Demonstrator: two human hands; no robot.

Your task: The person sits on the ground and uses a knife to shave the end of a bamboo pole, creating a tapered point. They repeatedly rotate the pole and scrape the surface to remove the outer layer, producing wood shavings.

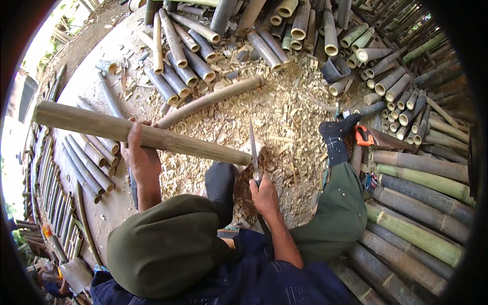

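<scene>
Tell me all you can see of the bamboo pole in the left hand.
The bamboo pole is long and straight, dull brown and lightly streaked, with a node ring just right of the left hand that grips it, thumb across the near side. It slants across the view: the wider-looking end at upper left, the other beside the knife in the right hand. Whether the blade touches that end, I cannot tell.

Daylight is glaring from the left, bleaching the floor (121,44) before us, while fisheye distortion is bowing a bamboo rack (55,206).
</scene>
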